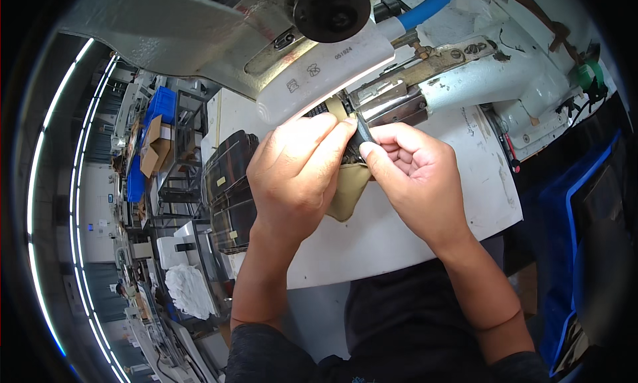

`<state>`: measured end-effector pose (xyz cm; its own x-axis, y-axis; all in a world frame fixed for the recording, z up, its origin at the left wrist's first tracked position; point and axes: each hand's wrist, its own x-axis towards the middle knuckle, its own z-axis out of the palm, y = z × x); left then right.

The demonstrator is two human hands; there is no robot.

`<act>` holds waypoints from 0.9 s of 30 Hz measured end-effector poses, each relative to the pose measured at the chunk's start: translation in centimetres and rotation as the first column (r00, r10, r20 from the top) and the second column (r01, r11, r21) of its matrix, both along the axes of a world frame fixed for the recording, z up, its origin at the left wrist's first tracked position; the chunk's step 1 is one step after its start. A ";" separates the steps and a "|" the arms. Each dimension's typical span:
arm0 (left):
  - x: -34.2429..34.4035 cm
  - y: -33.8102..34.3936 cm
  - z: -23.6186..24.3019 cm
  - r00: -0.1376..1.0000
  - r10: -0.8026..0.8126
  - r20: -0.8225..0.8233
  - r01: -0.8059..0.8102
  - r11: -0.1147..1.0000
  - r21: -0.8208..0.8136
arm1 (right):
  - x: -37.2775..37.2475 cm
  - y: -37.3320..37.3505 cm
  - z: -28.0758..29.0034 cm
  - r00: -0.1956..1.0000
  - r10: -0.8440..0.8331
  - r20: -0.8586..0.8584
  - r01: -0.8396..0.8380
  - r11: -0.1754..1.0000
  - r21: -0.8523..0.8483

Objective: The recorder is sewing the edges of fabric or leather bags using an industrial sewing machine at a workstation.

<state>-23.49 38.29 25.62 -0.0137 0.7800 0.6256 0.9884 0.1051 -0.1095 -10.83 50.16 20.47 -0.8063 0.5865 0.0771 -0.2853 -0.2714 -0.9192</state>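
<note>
Both hands met at the machine's point(425, 84) metal clamp point(389, 104), above the white desk point(399, 237). The left hand point(296, 177) had its fingers point(325, 140) closed on the tan piece point(349, 190), which hung between the hands. The right hand point(412, 170) pinched a black strap point(364, 134) between thumb and forefinger, just beside the clamp. Dark stacked pieces point(229, 190) lay left.

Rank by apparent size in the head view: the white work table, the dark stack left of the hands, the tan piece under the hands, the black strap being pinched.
1. White work table.
2. Dark stack.
3. Tan piece, partly hidden by the left hand.
4. Black strap, mostly covered by the right hand, so its full size is unsure.
</note>
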 end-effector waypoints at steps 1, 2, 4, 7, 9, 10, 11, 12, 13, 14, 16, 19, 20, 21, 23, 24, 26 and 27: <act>-0.2 -0.1 -0.1 1.000 0.003 0.008 -0.003 1.000 0.012 | -0.1 0.0 0.1 1.000 0.003 -0.007 -0.003 1.000 -0.014; -0.3 -0.2 -0.2 1.000 0.004 0.016 -0.004 1.000 0.024 | -0.3 0.0 0.2 1.000 0.005 -0.014 -0.005 1.000 -0.029; -0.2 0.1 -0.7 0.998 0.026 0.064 -0.031 0.996 0.083 | -0.4 0.3 0.4 1.000 -0.015 0.022 0.015 1.000 0.006; -0.9 -0.7 -1.7 0.988 0.112 0.110 -0.127 0.983 0.133 | -0.4 1.2 1.1 0.992 -0.009 0.129 -0.008 0.992 0.126; -2.1 -0.9 -2.3 0.999 0.046 -0.008 -0.045 0.992 0.118 | -0.5 1.9 2.1 0.977 0.009 0.214 -0.053 0.979 0.199; -2.9 -0.9 -1.7 0.998 -0.003 -0.062 0.009 0.994 0.110 | -0.7 2.2 2.9 0.956 -0.008 0.293 -0.108 0.920 0.377; -3.7 -0.9 -0.8 0.992 -0.052 -0.116 0.064 0.993 0.098 | -0.9 2.3 3.4 0.931 -0.039 0.363 -0.174 0.826 0.536; -4.0 -0.5 0.1 0.982 -0.088 -0.168 0.099 0.993 0.057 | -1.3 2.4 3.0 0.951 -0.107 0.290 -0.106 0.768 0.631; -4.3 -0.3 0.7 0.982 -0.109 -0.154 0.119 0.991 0.053 | -1.6 2.3 2.0 0.944 -0.126 0.304 -0.099 0.774 0.626; -4.6 -0.2 1.6 0.962 -0.182 -0.206 0.175 0.983 -0.054 | -1.9 2.1 1.0 0.963 -0.219 0.156 0.027 0.655 0.755; -5.2 -0.2 3.9 0.911 -0.324 -0.257 0.251 0.927 -0.278 | -2.2 1.6 0.9 0.945 -0.323 0.047 0.129 0.503 0.855; -4.0 0.4 7.2 0.894 -0.379 -0.237 0.179 0.789 -0.588 | -2.4 0.7 1.5 0.907 -0.416 0.072 0.144 0.465 0.873; -3.9 0.7 7.6 0.875 -0.419 -0.241 0.203 0.771 -0.604 | -2.5 1.0 0.3 0.915 -0.399 -0.055 0.201 0.334 0.921; -3.9 0.6 7.6 0.875 -0.416 -0.249 0.196 0.772 -0.604 | -2.3 0.9 0.5 0.916 -0.396 -0.063 0.207 0.333 0.920; -3.4 0.5 7.2 0.890 -0.382 -0.249 0.189 0.807 -0.559 | -1.5 0.5 1.4 0.930 -0.245 0.273 0.024 0.783 0.621; -3.3 0.5 7.2 0.901 -0.368 -0.227 0.185 0.803 -0.566 | -0.7 0.5 2.1 0.911 -0.113 0.396 -0.069 0.906 0.417; -3.6 0.5 7.0 0.918 -0.352 -0.180 0.200 0.805 -0.558 | 0.0 -0.5 1.7 0.922 -0.087 0.378 -0.033 0.954 0.299; -3.6 0.4 6.9 0.933 -0.338 -0.127 0.217 0.807 -0.549 | 0.2 -0.9 1.5 0.930 -0.064 0.361 0.000 0.985 0.174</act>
